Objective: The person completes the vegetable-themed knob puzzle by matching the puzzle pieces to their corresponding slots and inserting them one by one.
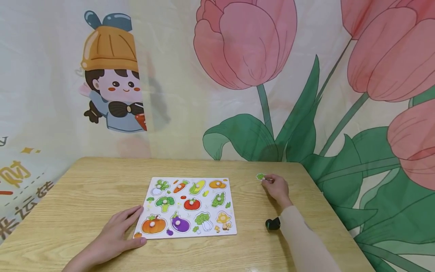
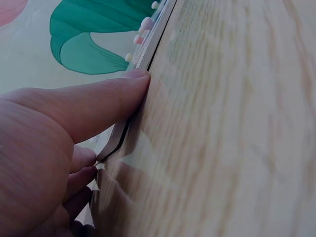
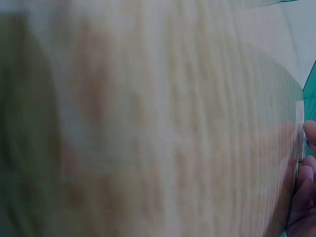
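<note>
A white vegetable peg puzzle board [image 1: 187, 206] lies flat in the middle of the wooden table [image 1: 85, 189]. My left hand [image 1: 117, 234] rests open on the table, its fingers straight against the board's left edge near the pumpkin piece [image 1: 153, 224]; in the left wrist view a fingertip [image 2: 136, 81] presses the board edge [image 2: 148, 49]. My right hand [image 1: 276, 186] is at the table's far right and pinches a small green puzzle piece [image 1: 260, 176] by its knob, just above the tabletop. The right wrist view is blurred, with only fingertips [image 3: 306, 177] at its edge.
A small black object [image 1: 272, 224] sits on the table beside my right forearm. A printed cloth backdrop [image 1: 238, 75] with tulips and a cartoon figure hangs right behind the table. The table's right edge [image 1: 336, 223] runs close to my right arm.
</note>
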`<control>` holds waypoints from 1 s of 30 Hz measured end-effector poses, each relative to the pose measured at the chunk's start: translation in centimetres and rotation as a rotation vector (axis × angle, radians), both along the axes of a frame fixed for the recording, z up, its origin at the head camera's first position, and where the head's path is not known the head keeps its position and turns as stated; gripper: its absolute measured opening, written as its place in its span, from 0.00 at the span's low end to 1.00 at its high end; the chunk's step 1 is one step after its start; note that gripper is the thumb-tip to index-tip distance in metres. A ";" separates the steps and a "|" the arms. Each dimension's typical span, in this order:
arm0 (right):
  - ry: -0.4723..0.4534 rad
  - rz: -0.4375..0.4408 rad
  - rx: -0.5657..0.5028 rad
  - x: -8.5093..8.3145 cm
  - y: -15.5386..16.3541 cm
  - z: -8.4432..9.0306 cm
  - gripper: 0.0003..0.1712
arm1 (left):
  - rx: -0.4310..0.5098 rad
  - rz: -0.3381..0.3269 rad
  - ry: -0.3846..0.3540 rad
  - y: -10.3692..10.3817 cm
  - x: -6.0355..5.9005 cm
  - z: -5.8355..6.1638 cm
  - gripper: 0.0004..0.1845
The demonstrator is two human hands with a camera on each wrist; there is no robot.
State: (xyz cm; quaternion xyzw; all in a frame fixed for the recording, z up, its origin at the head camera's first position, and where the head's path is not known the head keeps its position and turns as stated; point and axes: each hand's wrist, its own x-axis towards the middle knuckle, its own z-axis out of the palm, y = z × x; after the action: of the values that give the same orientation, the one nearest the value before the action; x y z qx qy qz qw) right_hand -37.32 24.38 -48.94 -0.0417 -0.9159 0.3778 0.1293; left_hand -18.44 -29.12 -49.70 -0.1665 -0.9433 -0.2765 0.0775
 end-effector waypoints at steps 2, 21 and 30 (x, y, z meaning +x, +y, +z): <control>-0.022 -0.012 0.014 -0.1 -0.1 0.0 0.17 | 0.000 0.001 0.001 0.0 0.0 0.0 0.53; -0.091 -0.088 -0.028 0.3 -0.9 0.4 0.14 | 0.013 0.001 -0.006 0.0 -0.1 -0.3 0.53; -0.059 -0.048 -0.148 1.8 -3.1 1.5 0.14 | 0.009 -0.001 0.014 0.0 0.0 -0.1 0.52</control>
State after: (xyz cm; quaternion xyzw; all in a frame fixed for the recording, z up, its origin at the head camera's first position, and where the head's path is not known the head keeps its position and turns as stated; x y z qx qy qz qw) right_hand -35.55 21.33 -47.47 -0.0843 -0.8877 0.4397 0.1080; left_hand -18.40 -29.08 -49.84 -0.1685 -0.9415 -0.2795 0.0845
